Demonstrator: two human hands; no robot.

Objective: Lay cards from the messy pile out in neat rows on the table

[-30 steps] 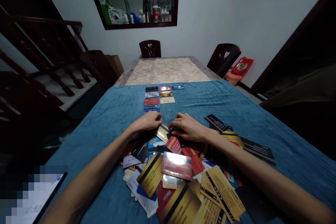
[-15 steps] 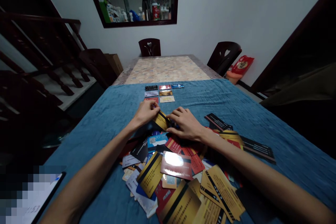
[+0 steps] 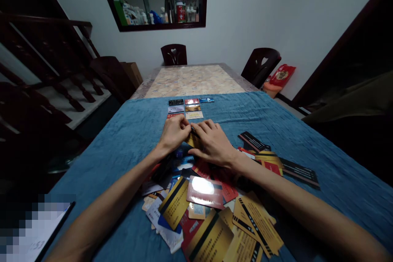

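I see few cards [image 3: 194, 115] in neat rows and many in loose pile [image 3: 205, 191]; my left hand [image 3: 173, 133] pinches gold card [image 3: 193, 141], right hand [image 3: 215, 143] curves over it, grip unclear.

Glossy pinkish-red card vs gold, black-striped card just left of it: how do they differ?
Glare: pinkish-red card has a bright white reflection; gold card has none that strong.
Pose: pinkish-red card sits nearly square to the view, gold card diagonal.
Shared: both rectangular, in the loose pile.
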